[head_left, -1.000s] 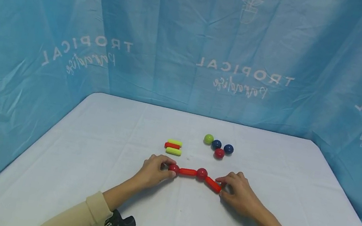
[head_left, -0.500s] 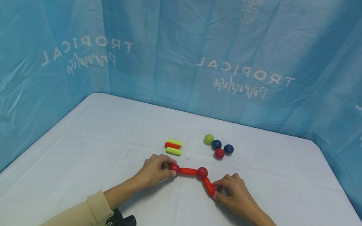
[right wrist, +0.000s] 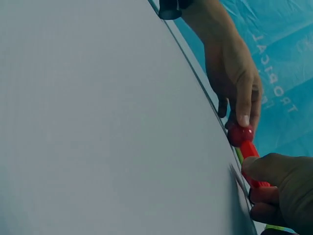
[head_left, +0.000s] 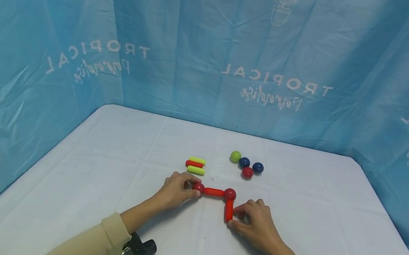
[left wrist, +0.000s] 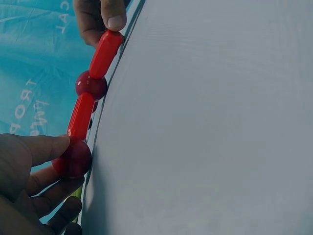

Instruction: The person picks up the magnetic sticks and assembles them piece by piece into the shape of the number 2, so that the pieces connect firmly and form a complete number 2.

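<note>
Two red balls and two red rods are joined end to end in a bent chain on the white table. My left hand pinches the left red ball between thumb and fingers. From that ball a red rod runs across to the second red ball. Off this ball the other red rod points toward me, nearly square to the first. My right hand pinches that rod near its free end, which the thumb partly covers in the right wrist view.
Beyond my left hand lie two yellow rods with a red rod between them. Farther right sit a green ball, two blue balls and a loose red ball. A blue curtain surrounds the white table.
My right hand has swung its red rod leftward and toward me around the second ball, from a slant to nearly square. My left hand keeps its hold, shifted only slightly.
</note>
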Demonstrator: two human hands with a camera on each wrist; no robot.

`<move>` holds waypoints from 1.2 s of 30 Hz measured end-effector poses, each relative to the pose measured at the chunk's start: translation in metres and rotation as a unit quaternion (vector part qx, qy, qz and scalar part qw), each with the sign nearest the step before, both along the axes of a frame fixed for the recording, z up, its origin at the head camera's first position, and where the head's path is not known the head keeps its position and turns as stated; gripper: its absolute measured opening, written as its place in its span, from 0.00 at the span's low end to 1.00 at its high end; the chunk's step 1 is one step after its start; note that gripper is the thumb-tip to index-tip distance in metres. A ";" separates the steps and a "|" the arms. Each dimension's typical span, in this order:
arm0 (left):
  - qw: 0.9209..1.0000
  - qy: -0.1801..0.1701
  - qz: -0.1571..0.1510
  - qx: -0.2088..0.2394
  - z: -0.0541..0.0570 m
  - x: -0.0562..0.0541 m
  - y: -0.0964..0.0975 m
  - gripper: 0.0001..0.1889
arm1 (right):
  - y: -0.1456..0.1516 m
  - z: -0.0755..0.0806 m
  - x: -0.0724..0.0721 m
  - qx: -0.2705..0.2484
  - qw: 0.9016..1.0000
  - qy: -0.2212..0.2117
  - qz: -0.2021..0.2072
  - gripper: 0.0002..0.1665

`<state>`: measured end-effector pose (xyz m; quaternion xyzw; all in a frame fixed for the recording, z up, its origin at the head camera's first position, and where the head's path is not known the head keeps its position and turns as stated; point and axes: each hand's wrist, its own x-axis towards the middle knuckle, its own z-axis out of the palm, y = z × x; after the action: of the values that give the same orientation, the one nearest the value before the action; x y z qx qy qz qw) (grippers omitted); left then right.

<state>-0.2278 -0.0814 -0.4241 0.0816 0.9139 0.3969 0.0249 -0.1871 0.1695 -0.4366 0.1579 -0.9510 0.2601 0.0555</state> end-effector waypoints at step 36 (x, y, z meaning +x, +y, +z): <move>1.000 -0.008 0.006 0.005 -0.002 -0.002 -0.002 0.16 | 0.020 0.009 -0.099 -0.054 0.992 0.037 -0.103 0.31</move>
<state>-0.2293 -0.0836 -0.4257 0.0732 0.9121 0.4023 0.0299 -0.2861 0.1892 -0.4276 0.0652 -0.9440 0.2978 0.1261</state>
